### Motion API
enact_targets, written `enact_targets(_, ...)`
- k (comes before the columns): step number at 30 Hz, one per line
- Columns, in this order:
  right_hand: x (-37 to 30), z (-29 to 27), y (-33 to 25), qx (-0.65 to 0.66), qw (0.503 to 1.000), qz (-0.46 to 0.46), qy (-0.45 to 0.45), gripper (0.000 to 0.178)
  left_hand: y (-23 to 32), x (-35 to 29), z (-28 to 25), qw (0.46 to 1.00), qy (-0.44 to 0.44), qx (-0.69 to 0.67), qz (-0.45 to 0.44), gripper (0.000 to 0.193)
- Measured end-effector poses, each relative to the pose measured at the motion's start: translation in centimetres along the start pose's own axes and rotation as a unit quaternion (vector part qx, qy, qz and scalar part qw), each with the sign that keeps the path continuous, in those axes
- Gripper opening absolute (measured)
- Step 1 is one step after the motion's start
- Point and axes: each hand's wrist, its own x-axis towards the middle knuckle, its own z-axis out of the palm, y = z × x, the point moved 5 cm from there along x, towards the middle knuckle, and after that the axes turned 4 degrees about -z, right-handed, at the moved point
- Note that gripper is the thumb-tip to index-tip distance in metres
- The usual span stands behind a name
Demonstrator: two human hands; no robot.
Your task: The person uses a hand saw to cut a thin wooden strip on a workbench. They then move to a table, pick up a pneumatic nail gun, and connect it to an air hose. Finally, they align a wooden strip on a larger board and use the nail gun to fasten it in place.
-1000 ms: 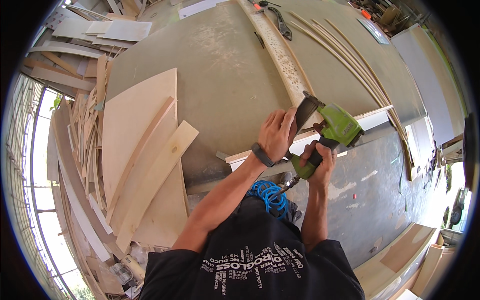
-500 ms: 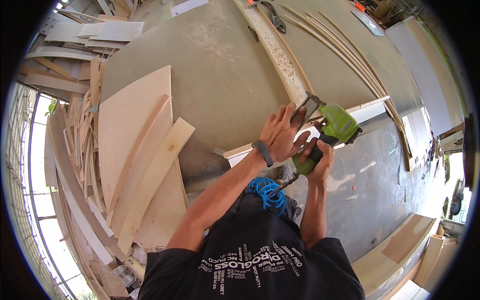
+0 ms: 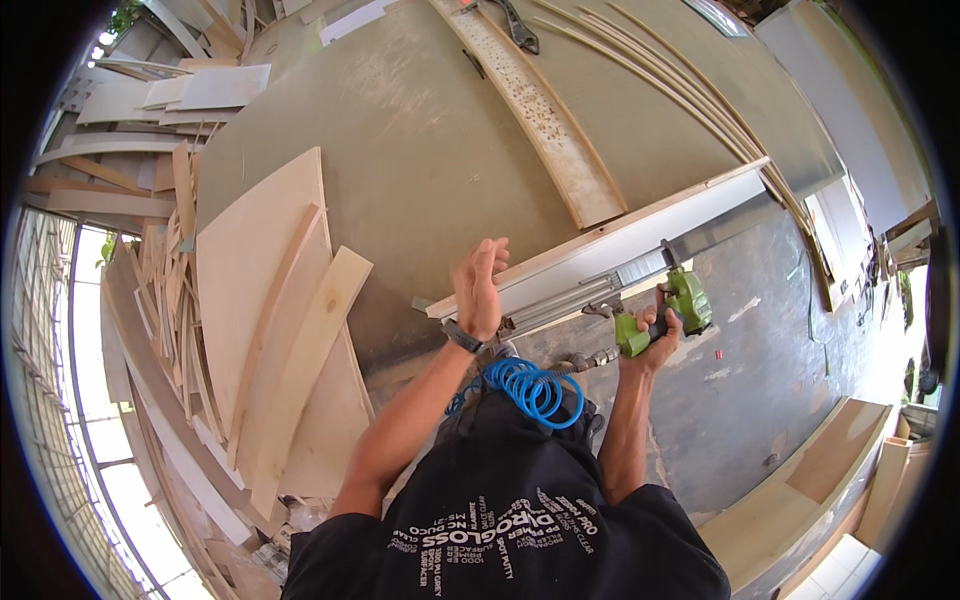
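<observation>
My right hand (image 3: 658, 335) grips the handle of a green and black air nailer (image 3: 688, 300), its body turned to the right. A blue coiled air hose (image 3: 535, 388) hangs at my waist, and a metal fitting links it to the handle's lower end. Grey metal rails (image 3: 560, 306) run leftward from the nailer; whether they belong to it I cannot tell. My left hand (image 3: 480, 292) is empty, fingers raised and stretched. It is beside the left end of a long board with a white face (image 3: 690, 212) along the table's near edge.
A narrow tray-like wooden piece with small bits (image 3: 535, 105) lies on the table (image 3: 410, 130). Thin wooden strips (image 3: 660, 75) are to its right, and a dark clamp-like tool (image 3: 518, 28) is near its far end. Plywood panels (image 3: 265, 240) and offcuts crowd the left side.
My left hand has come off the nailer and moved left and nearer to me. The nailer has moved right and nearer to me in my right hand, uncovering the white-faced board.
</observation>
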Motion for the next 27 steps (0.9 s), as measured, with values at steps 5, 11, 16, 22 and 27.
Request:
enact_targets(5,-0.2,-3.1,-1.6,0.022,0.999,0.011,0.035,0.054,-2.3,0.1,5.4,0.987,0.052,-0.145,-0.046,0.069)
enact_targets(11,-0.8,-3.4,-5.5,0.040,0.999,0.024,0.000,0.057,-3.5,-1.0,15.4,0.981,0.003,-0.192,-0.031,0.066)
enact_targets(16,-0.3,-2.2,-9.0,0.065,0.996,-0.002,-0.057,0.062,1.5,-0.9,22.1,0.979,-0.020,-0.176,0.098,0.051)
enact_targets(22,2.5,-6.1,-17.1,-0.080,0.988,-0.120,-0.049,0.070,2.9,-2.9,14.6,0.972,0.099,0.123,0.175,0.036)
enact_targets(27,3.2,-12.3,-21.9,-0.194,0.972,-0.126,0.041,0.070,0.0,0.0,-4.0,0.812,-0.018,0.560,0.161,0.065)
